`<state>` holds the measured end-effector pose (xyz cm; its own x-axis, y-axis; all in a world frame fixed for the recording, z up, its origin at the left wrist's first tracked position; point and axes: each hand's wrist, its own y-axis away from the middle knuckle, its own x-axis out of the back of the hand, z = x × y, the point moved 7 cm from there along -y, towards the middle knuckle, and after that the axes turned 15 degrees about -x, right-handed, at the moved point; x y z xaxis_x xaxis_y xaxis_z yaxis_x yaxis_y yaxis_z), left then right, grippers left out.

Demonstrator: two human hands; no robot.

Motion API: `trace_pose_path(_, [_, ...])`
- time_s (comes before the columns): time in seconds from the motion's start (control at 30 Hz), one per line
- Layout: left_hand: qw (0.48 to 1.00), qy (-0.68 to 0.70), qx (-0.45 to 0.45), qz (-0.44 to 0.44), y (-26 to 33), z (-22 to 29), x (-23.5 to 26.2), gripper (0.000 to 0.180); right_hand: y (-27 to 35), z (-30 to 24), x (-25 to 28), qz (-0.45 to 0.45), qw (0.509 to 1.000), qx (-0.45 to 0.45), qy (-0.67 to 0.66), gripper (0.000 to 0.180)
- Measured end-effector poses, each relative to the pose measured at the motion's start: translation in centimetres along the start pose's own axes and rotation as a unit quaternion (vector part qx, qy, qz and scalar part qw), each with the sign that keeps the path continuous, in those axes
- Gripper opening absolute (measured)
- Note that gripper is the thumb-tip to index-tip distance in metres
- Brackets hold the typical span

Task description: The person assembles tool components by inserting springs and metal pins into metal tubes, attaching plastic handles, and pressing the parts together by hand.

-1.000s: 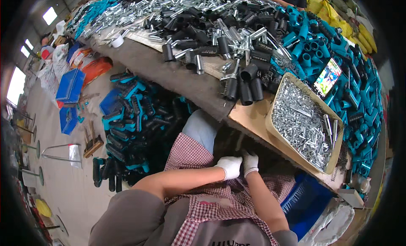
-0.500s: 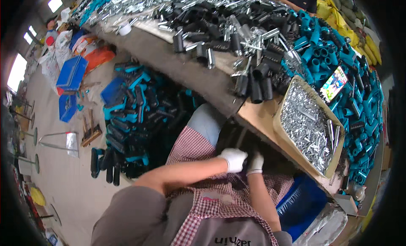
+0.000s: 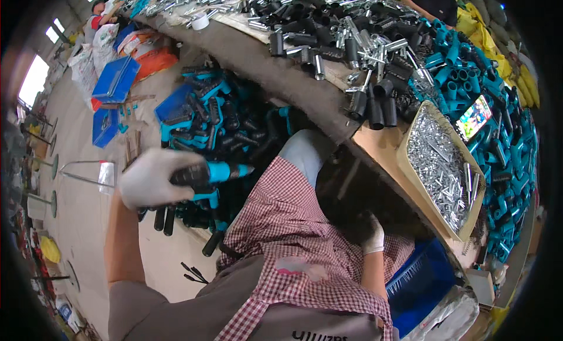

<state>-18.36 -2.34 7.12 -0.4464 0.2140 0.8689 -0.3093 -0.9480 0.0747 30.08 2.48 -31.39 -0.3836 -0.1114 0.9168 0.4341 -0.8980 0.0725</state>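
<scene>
My left hand (image 3: 155, 178), in a white glove and blurred by motion, is out to the left, above the edge of a heap of black and teal handles (image 3: 217, 115). It is closed on a black and teal handle-shaped part (image 3: 218, 172), whose narrow end points right. My right hand (image 3: 373, 235), gloved too, is low beside my checked apron, under the table's edge. Its fingers are lost in shadow, and I cannot see whether it holds anything.
A cream tray (image 3: 404, 159) of small metal parts stands on the table edge, with a lit phone (image 3: 474, 118) beside it. Black sleeves and teal parts (image 3: 457, 77) cover the table. Blue crates (image 3: 117, 80) stand left; a blue bin (image 3: 422, 276) is near my right arm. Another person (image 3: 434, 6) is across.
My left hand has swung from beside my right hand out to the left, now with the handle-shaped part in it. My right hand has shifted slightly right and down in the picture.
</scene>
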Motion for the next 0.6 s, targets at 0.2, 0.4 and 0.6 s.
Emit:
trace_pose_path(0.2, [0.984, 0.028, -0.016, -0.173, 4.3, -6.3, -15.1, 0.05, -0.2, -0.7, -1.9, 0.06, 0.995, -0.02, 0.071, 0.026])
trace_pose_path(0.4, [0.865, -0.067, 0.028, -0.497, 12.0, -11.8, -30.2, 0.049, -0.5, -0.4, -1.2, -0.009, 0.992, -0.066, -0.11, 0.019])
trace_pose_path(0.6, [0.894, -0.037, 0.019, -0.446, 7.5, -11.4, -32.4, 0.039, 0.8, 1.4, -2.4, -0.054, 0.481, -0.242, -0.841, 0.03])
